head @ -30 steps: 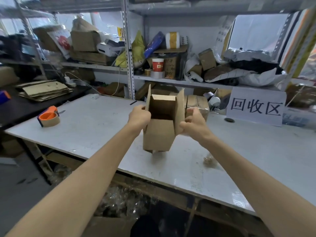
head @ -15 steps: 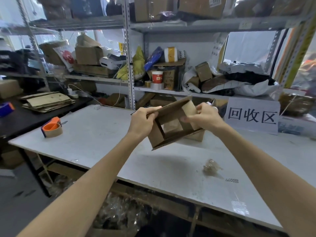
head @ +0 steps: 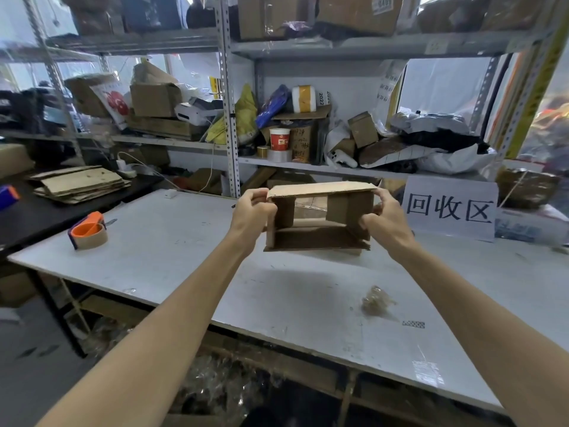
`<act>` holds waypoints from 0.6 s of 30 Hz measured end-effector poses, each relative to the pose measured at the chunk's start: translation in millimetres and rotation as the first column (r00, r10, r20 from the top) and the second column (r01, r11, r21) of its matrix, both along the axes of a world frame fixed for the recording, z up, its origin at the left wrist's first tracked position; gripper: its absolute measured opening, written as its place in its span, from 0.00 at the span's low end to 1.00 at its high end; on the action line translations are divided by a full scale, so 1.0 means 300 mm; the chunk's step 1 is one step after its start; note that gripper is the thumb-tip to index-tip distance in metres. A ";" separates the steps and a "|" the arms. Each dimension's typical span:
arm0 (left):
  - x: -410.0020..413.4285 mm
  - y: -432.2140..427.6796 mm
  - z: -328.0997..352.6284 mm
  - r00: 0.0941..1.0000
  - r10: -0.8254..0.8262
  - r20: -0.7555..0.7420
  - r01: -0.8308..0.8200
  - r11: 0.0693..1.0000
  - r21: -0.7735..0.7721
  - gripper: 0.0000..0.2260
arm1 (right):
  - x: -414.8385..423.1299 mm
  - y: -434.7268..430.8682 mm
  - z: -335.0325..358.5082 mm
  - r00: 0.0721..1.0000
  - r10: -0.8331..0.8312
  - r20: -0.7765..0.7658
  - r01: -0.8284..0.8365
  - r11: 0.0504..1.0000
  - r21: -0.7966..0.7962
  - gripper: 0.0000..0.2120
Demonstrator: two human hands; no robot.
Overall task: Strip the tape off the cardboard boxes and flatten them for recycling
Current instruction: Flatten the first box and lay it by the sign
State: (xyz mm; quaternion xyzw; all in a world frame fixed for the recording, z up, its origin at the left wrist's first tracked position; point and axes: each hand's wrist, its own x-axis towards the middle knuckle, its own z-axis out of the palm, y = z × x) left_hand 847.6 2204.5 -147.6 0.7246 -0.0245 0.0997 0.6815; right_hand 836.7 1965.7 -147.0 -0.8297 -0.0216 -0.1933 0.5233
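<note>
**Head view: cardboard box point(head: 318, 238) held over bench point(head: 172, 251)**

The cardboard box is held clear above the bench, open side toward the camera. The left hand point(head: 251, 215) curls round its left wall; the right hand point(head: 385, 218) pinches its right wall. A tape wad point(head: 374, 302) lies on the bench near its front edge; a tape dispenser point(head: 89, 231) sits at its left end.

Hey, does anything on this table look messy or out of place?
A crumpled wad, apparently stripped tape, lies loose on the white table, toward its front right: leftover litter, not in use.
</note>
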 end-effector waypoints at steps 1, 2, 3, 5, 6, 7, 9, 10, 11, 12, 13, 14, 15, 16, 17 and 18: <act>-0.004 0.004 0.004 0.999 -0.031 -0.010 0.030 0.997 -0.066 0.21 | -0.005 -0.003 0.001 0.999 0.046 0.006 -0.046 0.999 0.011 0.31; -0.006 0.008 0.005 0.999 -0.053 -0.012 0.051 0.988 -0.146 0.18 | -0.012 -0.005 0.002 0.995 0.097 0.010 -0.098 0.994 0.054 0.30; -0.003 0.012 0.006 0.998 -0.051 -0.019 0.046 0.972 -0.232 0.11 | -0.019 -0.008 0.003 0.989 0.145 0.014 -0.145 0.980 0.136 0.27; 0.009 0.020 0.005 0.998 0.003 -0.064 -0.026 0.928 -0.372 0.07 | -0.025 -0.020 0.003 0.970 0.242 0.015 -0.232 0.908 0.349 0.23; 0.014 0.024 0.001 0.995 0.030 -0.091 -0.064 0.913 -0.402 0.08 | -0.029 -0.024 0.004 0.956 0.292 0.021 -0.272 0.860 0.432 0.17; 0.018 0.026 -0.003 0.993 0.044 -0.111 -0.085 0.913 -0.399 0.08 | -0.032 -0.025 0.006 0.944 0.328 0.023 -0.300 0.829 0.473 0.11; 0.024 0.022 -0.016 0.990 0.025 -0.141 -0.072 0.938 -0.340 0.09 | -0.028 -0.019 0.007 0.954 0.301 -0.007 -0.266 0.853 0.448 0.14; 0.030 0.021 -0.024 0.988 0.013 -0.155 -0.061 0.950 -0.306 0.09 | -0.021 -0.018 0.005 0.971 0.238 -0.033 -0.208 0.899 0.385 0.21; 0.032 0.020 -0.029 0.987 0.003 -0.162 -0.049 0.959 -0.280 0.09 | -0.014 -0.015 0.004 0.984 0.172 -0.043 -0.151 0.941 0.304 0.29; 0.034 0.019 -0.030 0.987 -0.004 -0.160 -0.041 0.961 -0.275 0.10 | -0.008 -0.014 0.004 0.989 0.146 -0.034 -0.134 0.963 0.235 0.34; 0.033 0.018 -0.029 0.988 -0.008 -0.155 -0.037 0.958 -0.286 0.11 | -0.006 -0.013 0.003 0.987 0.159 -0.018 -0.153 0.970 0.190 0.36; 0.033 0.019 -0.026 0.989 -0.005 -0.147 -0.041 0.951 -0.307 0.12 | -0.003 -0.018 0.000 0.985 0.172 -0.004 -0.169 0.971 0.169 0.36; 0.033 0.022 -0.022 0.991 -0.001 -0.134 -0.044 0.942 -0.334 0.12 | -0.001 -0.024 -0.001 0.986 0.165 0.013 -0.165 0.973 0.158 0.34; 0.034 0.025 -0.020 0.993 -0.002 -0.116 -0.042 0.929 -0.368 0.12 | 0.002 -0.028 -0.002 0.990 0.137 0.035 -0.141 0.978 0.153 0.30; 0.034 0.030 -0.017 0.995 -0.010 -0.098 -0.030 0.915 -0.401 0.12 | 0.002 -0.027 0.001 0.993 0.106 0.060 -0.115 0.979 0.171 0.25; 0.034 0.036 -0.013 0.996 -0.025 -0.084 -0.013 0.905 -0.426 0.12 | 0.001 -0.024 0.004 0.993 0.090 0.081 -0.105 0.972 0.212 0.20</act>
